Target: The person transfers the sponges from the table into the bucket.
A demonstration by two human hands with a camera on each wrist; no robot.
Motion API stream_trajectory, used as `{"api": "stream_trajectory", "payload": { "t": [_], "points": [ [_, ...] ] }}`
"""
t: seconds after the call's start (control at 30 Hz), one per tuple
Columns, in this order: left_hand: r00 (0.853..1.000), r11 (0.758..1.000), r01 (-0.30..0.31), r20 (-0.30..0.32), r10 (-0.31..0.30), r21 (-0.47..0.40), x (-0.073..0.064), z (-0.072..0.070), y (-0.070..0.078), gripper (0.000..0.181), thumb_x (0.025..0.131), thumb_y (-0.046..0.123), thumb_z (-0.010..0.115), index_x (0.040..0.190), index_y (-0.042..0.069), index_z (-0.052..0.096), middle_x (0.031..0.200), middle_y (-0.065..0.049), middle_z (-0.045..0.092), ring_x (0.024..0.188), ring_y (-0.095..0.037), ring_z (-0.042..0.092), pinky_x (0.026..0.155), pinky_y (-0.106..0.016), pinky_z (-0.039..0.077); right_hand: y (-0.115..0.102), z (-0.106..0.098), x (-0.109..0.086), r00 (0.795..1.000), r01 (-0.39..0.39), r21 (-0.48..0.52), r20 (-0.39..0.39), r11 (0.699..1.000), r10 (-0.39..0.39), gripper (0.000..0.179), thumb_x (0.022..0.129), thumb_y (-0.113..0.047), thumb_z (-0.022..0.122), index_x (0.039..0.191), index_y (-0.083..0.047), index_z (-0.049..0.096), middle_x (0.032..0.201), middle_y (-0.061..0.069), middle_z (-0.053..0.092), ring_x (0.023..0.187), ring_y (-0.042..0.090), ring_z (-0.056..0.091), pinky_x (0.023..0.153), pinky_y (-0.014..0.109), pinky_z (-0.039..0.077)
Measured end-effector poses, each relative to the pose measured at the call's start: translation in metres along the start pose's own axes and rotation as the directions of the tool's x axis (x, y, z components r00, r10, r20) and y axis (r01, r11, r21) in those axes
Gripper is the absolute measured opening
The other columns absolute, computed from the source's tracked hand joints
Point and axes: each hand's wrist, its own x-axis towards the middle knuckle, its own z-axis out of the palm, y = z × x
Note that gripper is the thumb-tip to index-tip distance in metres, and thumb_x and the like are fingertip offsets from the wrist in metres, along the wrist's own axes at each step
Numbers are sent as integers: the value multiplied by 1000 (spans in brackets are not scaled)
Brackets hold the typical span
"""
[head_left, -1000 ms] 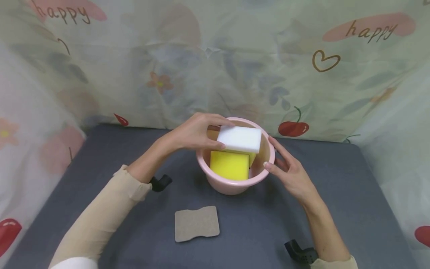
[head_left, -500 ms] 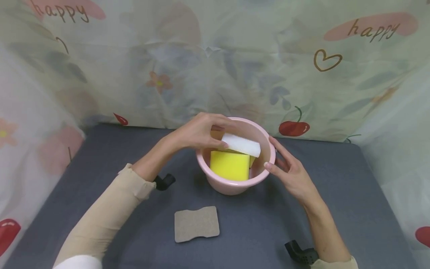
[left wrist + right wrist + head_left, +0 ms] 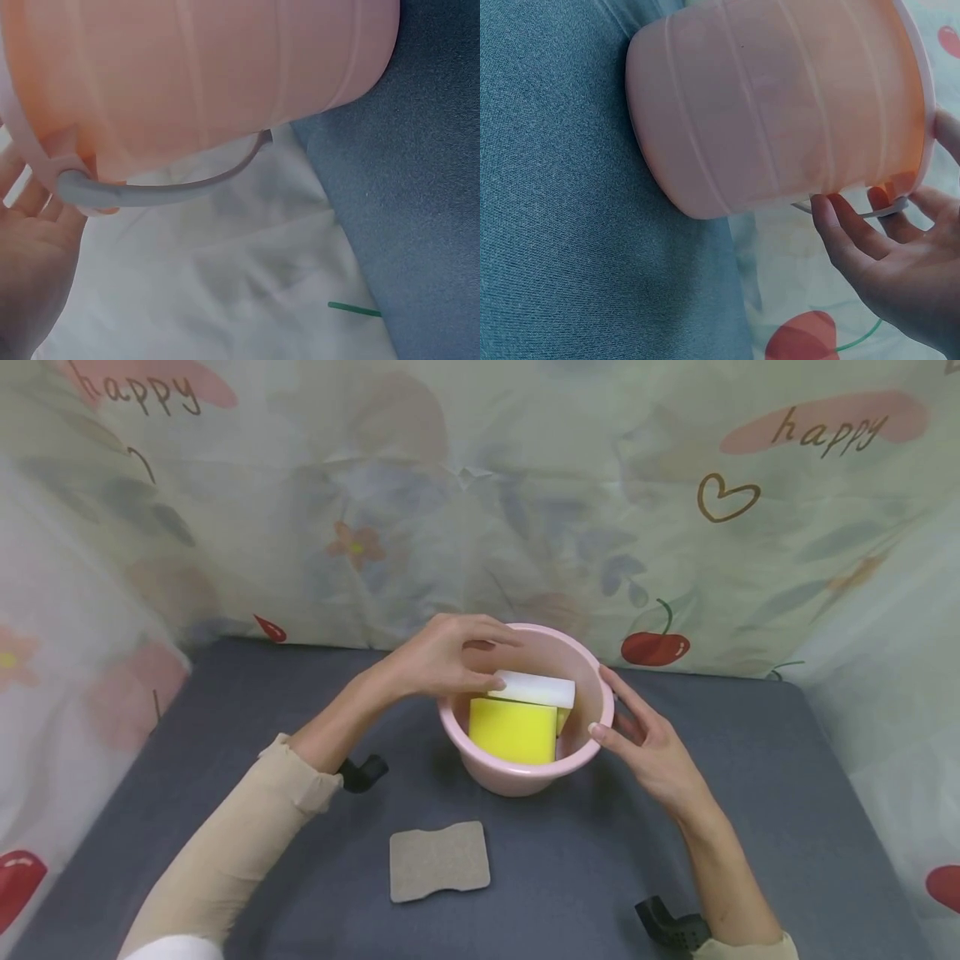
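A pink bucket (image 3: 517,770) with a grey handle (image 3: 165,193) stands on the dark cloth-covered table. Inside lie yellow sponges (image 3: 513,731), one mostly hidden, and a white sponge block (image 3: 534,688) resting on top toward the back. My left hand (image 3: 431,658) reaches over the bucket's left rim, fingers extended and spread from the thumb, whose tip overlaps the white block's left end. On the right, my right hand (image 3: 654,745) holds the rim, thumb at its inner edge and fingers against the outside wall. The right wrist view shows those fingertips (image 3: 825,210) against the bucket beside the handle.
A flat grey-brown card (image 3: 438,862) with notched sides lies on the table in front of the bucket. Behind and at both sides hangs a printed curtain (image 3: 465,510), close to the bucket's back. Black wrist mounts (image 3: 671,925) sit at both forearms.
The white sponge block has gone from the left hand's grip, tilting and dropping lower into the bucket onto the yellow sponges. The left fingers have let go; the right hand stays at the rim.
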Motion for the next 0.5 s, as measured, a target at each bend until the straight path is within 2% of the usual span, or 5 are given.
{"api": "stream_trajectory", "payload": {
  "t": [0.13,0.3,0.5],
  "points": [
    [997,999,-48,-68,48,-4,-10,-3,3,48,84,27,81,129,16,68,129,0,64,115,-21,60,94,-37,50,0,0,0,1000,8,-2,-1,1000,-8,73,96,-18,68,156,-35,30,161,-8,27,145,30,31,105,46,38],
    [983,993,-114,-144,112,-4,-26,-6,10,46,84,27,81,127,18,69,125,2,65,114,-20,59,92,-39,50,0,0,0,1000,13,1,3,1000,-13,73,96,-17,67,157,-34,30,161,-8,27,145,30,31,106,46,37],
    [971,986,-167,-169,168,23,-42,-7,21,46,83,27,82,126,18,69,123,2,65,113,-20,60,89,-42,51,0,0,-1,1000,6,12,5,1000,-6,73,96,-18,67,157,-33,29,161,-8,26,145,29,30,106,45,37]
  ]
}}
